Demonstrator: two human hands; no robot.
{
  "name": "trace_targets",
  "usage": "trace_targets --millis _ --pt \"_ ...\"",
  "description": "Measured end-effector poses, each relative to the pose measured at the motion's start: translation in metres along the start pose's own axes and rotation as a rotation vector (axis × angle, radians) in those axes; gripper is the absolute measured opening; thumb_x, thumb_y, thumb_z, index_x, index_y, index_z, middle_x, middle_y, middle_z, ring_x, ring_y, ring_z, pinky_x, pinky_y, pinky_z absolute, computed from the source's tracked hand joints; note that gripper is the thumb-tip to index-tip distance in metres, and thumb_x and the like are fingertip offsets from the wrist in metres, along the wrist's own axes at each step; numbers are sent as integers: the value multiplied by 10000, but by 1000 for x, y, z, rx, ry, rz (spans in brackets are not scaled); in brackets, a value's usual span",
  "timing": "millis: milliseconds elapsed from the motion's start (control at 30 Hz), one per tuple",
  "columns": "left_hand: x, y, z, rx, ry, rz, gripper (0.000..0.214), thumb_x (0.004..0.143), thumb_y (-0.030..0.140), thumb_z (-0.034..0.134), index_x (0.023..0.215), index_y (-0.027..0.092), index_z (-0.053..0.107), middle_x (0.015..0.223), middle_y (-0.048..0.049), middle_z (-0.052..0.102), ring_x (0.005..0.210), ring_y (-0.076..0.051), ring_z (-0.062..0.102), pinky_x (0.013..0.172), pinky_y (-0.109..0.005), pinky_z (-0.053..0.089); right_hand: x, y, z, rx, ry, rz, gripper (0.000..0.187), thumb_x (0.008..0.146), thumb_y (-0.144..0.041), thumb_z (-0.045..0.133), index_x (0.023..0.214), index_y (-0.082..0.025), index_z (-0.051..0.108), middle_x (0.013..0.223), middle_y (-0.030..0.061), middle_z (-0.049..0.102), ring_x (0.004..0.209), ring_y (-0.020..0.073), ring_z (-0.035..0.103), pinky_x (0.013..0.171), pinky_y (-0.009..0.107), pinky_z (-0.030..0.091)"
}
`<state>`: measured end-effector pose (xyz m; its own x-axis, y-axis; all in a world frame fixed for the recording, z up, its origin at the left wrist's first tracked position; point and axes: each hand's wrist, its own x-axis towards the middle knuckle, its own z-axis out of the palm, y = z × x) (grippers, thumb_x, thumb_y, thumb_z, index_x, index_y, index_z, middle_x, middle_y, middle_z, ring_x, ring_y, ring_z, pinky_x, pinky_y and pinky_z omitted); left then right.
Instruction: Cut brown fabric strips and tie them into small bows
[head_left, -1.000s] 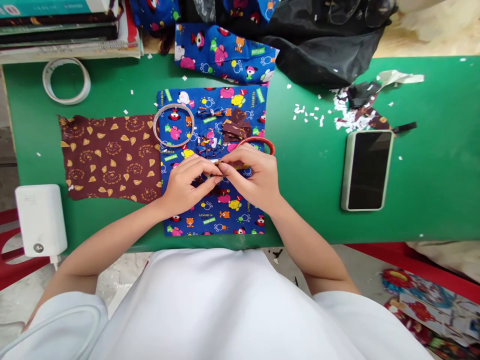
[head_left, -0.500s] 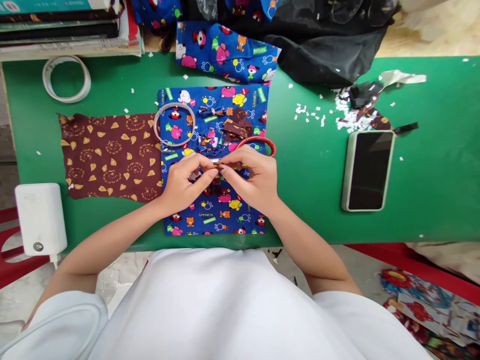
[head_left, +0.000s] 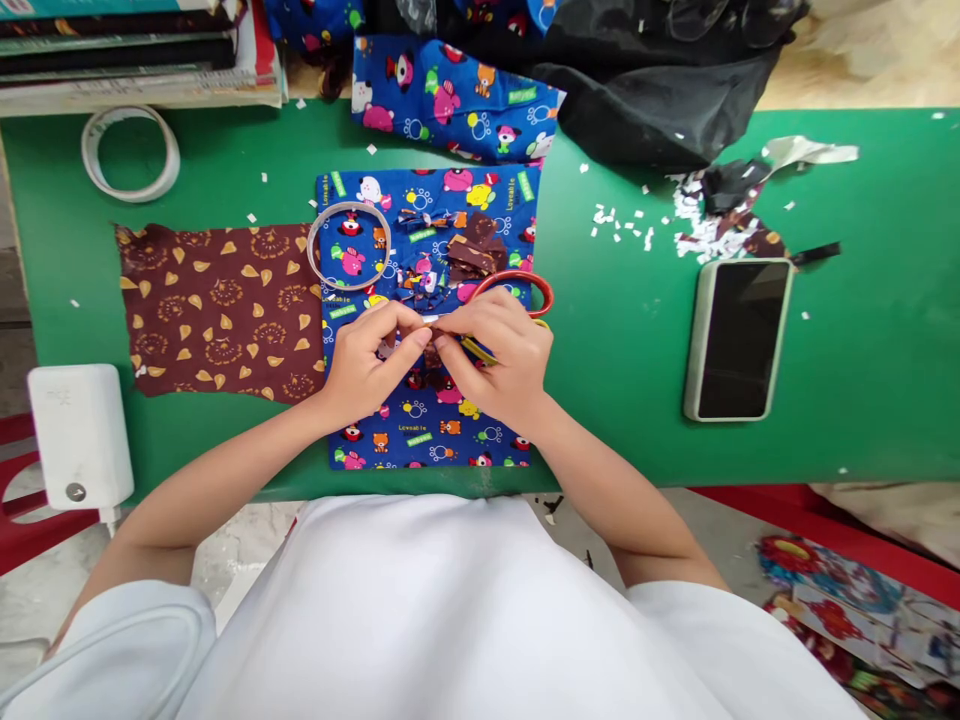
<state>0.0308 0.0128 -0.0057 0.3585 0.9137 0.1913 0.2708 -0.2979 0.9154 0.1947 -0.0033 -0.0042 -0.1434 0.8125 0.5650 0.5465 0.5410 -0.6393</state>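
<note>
My left hand (head_left: 371,362) and my right hand (head_left: 501,358) meet fingertip to fingertip over a blue cartoon-print cloth (head_left: 420,430) on the green table (head_left: 615,400). Both pinch a small brown fabric piece (head_left: 431,352) with a thin white strip along its top. A yellow-handled tool (head_left: 480,350) lies under my right fingers. Just behind the hands lie a pile of small fabric scraps (head_left: 457,260), a red bangle (head_left: 517,285) and a pale ring (head_left: 348,246).
A brown leaf-print cloth (head_left: 217,310) lies to the left, and a tape roll (head_left: 129,152) sits behind it. A phone (head_left: 739,338) rests face up at the right, near paper scraps (head_left: 701,225). Books, folded blue cloth (head_left: 457,95) and a black bag (head_left: 652,90) line the back. A white box (head_left: 79,435) stands at lower left.
My hands stay joined over the blue cloth. My right fingers have shifted slightly, and the yellow-handled tool now shows beneath them.
</note>
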Motion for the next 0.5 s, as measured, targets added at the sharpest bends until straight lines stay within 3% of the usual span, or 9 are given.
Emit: trace_targets --millis 500 --pt "0 -1 1 8 0 5 180 902 272 539 752 175 556 652 24 544 608 -84 481 570 -201 395 -5 1 2 -133 1 -48 114 882 -214 548 820 -213 643 750 22 678 701 143 554 665 315 455"
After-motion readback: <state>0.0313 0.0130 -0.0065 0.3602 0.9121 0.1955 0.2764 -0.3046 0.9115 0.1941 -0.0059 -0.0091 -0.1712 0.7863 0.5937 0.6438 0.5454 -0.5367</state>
